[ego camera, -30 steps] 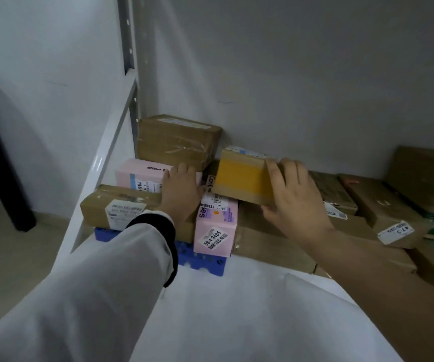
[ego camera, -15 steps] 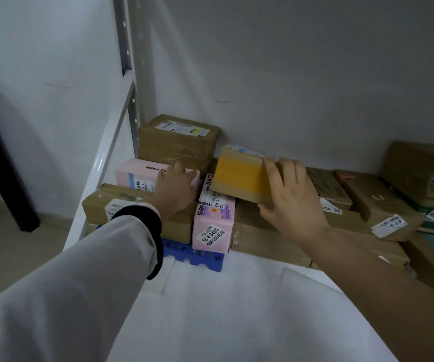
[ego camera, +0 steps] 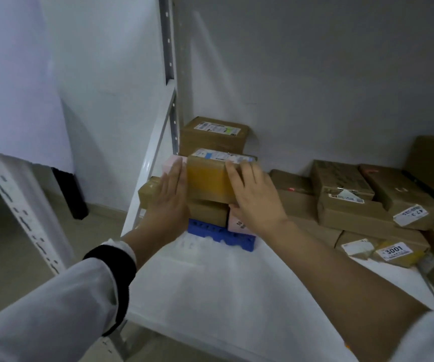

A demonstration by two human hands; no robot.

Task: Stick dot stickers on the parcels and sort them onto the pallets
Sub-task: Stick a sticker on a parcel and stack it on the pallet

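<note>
We press the parcel (ego camera: pixel 208 178) between our two hands: the left hand (ego camera: pixel 168 194) lies flat against its left side, fingers straight, and the right hand (ego camera: pixel 255 202) lies flat on its right front edge. The parcel sits atop a brown box (ego camera: pixel 206 212) and a pink box (ego camera: pixel 236 223) on the blue pallet (ego camera: pixel 221 233), at the left end of the white shelf (ego camera: pixel 210 283). A taller box (ego camera: pixel 213 134) stands behind, and more parcels (ego camera: pixel 354 205) are piled to the right.
</note>
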